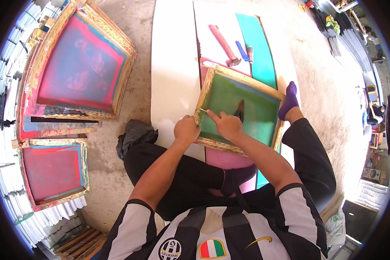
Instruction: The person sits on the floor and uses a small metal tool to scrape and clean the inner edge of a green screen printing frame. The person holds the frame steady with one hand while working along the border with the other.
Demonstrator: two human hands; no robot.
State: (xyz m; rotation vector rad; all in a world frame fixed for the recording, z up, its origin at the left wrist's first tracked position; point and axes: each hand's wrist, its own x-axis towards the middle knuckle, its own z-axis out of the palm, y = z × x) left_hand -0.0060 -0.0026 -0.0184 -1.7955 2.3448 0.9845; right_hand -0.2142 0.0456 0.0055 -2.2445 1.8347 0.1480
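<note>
**Green screen frame steadied at its left rail**

A wooden frame with green mesh (240, 110) is laid flat on a white board (173, 73) on the floor, between the seated person's spread legs, so that both hands can reach it from above. The left hand (186, 130) is closed over the frame's left rail, fingers curled together, apparently to keep it from sliding. The right hand (227, 125) is set just beside it, forefinger stretched toward a small pale sliver at the rail; whether this is pinched or only touched cannot be told. Dark pliers (240, 109) are left lying on the mesh, within easy reach. A hammer (224, 44) and a blue-handled screwdriver (242, 51) are parked beyond the frame. Two red-meshed frames (80, 65) are set aside at the left.
</note>
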